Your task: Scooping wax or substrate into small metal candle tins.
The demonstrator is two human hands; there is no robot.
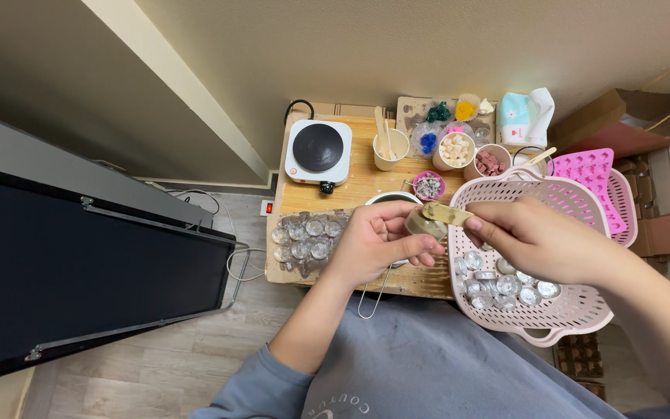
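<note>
Pinching one small cup, left hand; right hand grips one wooden stick

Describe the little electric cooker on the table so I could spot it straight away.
Start at the small wooden table against the beige wall. At its far left corner sits the hot plate: a white, square-edged box with a round black disc on top and a dark knob at its front. It is the only flat white appliance there; the cups beside it are round and hold sticks or small pieces.
</note>
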